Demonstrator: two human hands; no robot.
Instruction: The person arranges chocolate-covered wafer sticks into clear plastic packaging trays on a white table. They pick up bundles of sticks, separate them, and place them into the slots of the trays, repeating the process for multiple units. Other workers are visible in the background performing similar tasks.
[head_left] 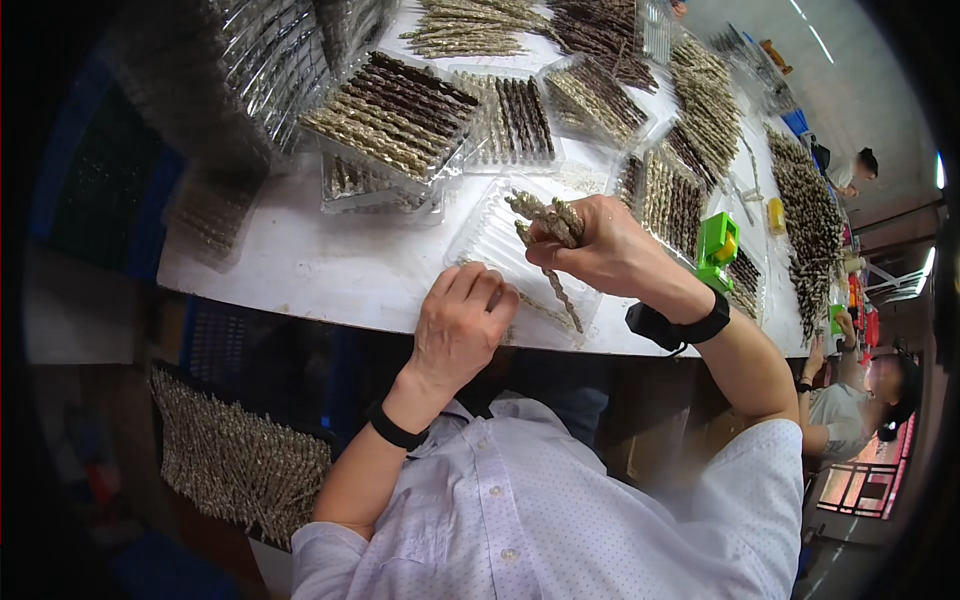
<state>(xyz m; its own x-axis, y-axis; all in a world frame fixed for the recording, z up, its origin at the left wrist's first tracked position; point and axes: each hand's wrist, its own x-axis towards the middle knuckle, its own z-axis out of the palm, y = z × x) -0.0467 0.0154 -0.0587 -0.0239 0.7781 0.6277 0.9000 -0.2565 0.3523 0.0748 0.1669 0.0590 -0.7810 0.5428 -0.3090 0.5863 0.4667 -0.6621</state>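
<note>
Olive-brown twisted sticks [555, 220] are bunched in the right hand [605, 240], its fingers closed around them, above a clear plastic tray [487, 235] on the white surface [290, 270]; one stick slants down toward the tray's near edge. The left hand [462, 318] is curled beside that tray, fingertips partly hidden, so whether it pinches anything I cannot tell. Farther right stands a green tape dispenser [714, 245].

No text, label, brand, number or sign can be read anywhere here.
</note>
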